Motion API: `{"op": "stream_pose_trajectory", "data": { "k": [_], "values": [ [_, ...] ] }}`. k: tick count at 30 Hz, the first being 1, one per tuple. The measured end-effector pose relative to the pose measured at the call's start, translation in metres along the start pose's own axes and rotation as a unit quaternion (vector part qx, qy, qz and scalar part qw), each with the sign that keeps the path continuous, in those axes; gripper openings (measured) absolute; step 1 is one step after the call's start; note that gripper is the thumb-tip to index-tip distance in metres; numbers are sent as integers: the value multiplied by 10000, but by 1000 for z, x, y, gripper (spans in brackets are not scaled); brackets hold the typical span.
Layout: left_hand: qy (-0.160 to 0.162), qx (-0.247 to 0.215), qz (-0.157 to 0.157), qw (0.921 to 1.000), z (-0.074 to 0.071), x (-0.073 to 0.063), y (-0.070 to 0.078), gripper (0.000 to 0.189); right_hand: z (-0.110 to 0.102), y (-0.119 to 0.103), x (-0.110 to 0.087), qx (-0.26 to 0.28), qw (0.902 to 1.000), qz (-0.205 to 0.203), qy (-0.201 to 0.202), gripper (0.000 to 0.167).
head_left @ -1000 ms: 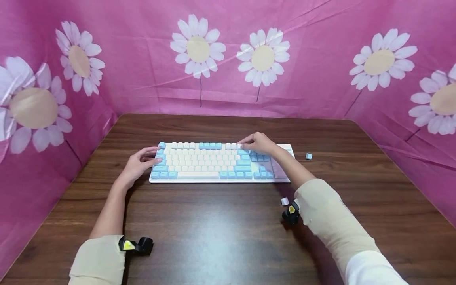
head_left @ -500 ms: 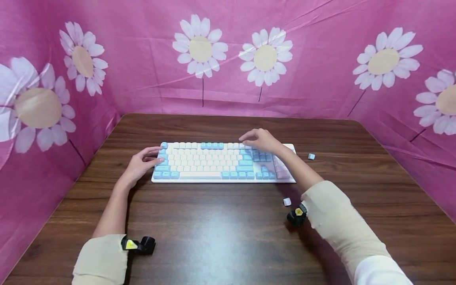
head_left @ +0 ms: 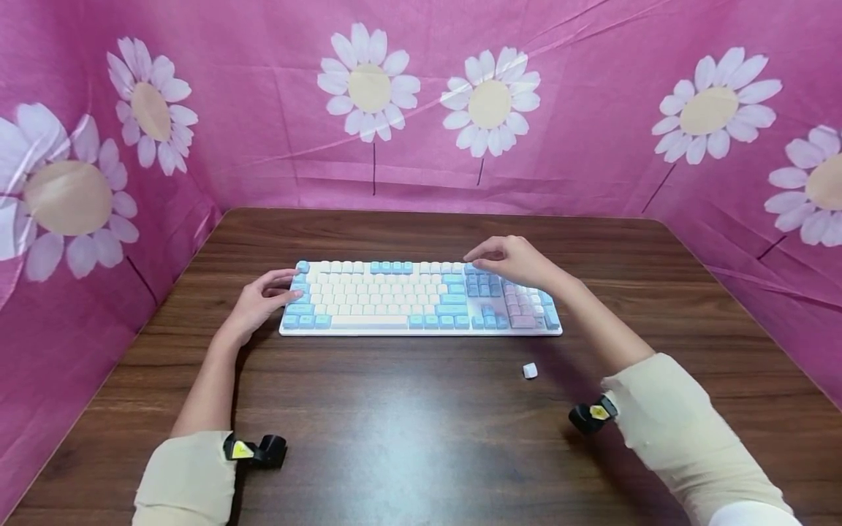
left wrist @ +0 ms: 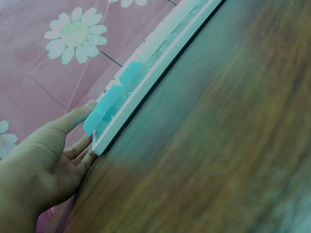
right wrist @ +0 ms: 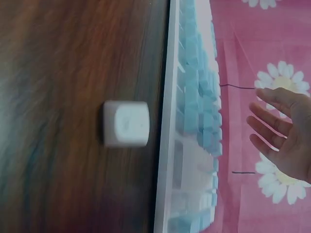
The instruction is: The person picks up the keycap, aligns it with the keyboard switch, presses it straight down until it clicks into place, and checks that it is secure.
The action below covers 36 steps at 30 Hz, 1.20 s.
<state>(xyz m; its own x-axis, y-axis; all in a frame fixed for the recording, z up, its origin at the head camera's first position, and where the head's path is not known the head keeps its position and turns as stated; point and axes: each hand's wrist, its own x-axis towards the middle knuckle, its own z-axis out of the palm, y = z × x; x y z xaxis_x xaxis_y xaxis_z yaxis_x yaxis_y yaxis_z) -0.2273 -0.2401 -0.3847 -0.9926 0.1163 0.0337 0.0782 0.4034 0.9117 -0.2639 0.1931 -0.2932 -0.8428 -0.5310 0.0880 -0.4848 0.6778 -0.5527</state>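
Observation:
A white and light-blue keyboard (head_left: 368, 299) lies on the wooden table, a few keys at its right tinted pink by shade. My left hand (head_left: 258, 305) holds its left end, the thumb on the blue keys and other fingers against the side; the left wrist view shows this grip on the keyboard's corner (left wrist: 99, 145). Over the upper right part of the keyboard hovers my right hand (head_left: 516, 259), fingers loosely bent. In the right wrist view that hand (right wrist: 286, 133) has nothing between its fingers. A loose white keycap (head_left: 530, 371) sits in front of the keyboard.
The brown table (head_left: 395, 431) runs back to a pink cloth (head_left: 263, 102) printed with white daisies. Small black cameras ride on both forearms, the left one (head_left: 270, 452) and the right one (head_left: 585, 418) close above the table.
My right hand lifts off a key in the top row and moves right, over the blue key block. Its arm now covers the spot of a loose blue keycap. My left hand stays put.

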Motion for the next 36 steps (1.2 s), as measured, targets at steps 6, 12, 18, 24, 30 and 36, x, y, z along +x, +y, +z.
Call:
{"op": "stream_pose_trajectory", "data": {
  "k": [6,12,18,24,30,36],
  "values": [
    [7,9,-14,10000,0,0,0,55,-6,0,-25,-157,9997,-202,29,21],
    [25,2,12,10000,0,0,0,55,-5,1,-51,-196,9991,-381,71,20],
    [23,-14,7,10000,0,0,0,54,3,0,-75,-274,9987,-424,25,17],
    [37,-22,-22,10000,1,0,-1,55,10,1,-93,-244,9986,-460,-60,16],
    [27,-34,-19,10000,1,1,-2,56,14,6,-107,-266,9981,-560,-22,16],
    [56,-12,18,10000,0,0,-2,54,17,11,-119,-220,9986,-480,46,16]
  ]
}}
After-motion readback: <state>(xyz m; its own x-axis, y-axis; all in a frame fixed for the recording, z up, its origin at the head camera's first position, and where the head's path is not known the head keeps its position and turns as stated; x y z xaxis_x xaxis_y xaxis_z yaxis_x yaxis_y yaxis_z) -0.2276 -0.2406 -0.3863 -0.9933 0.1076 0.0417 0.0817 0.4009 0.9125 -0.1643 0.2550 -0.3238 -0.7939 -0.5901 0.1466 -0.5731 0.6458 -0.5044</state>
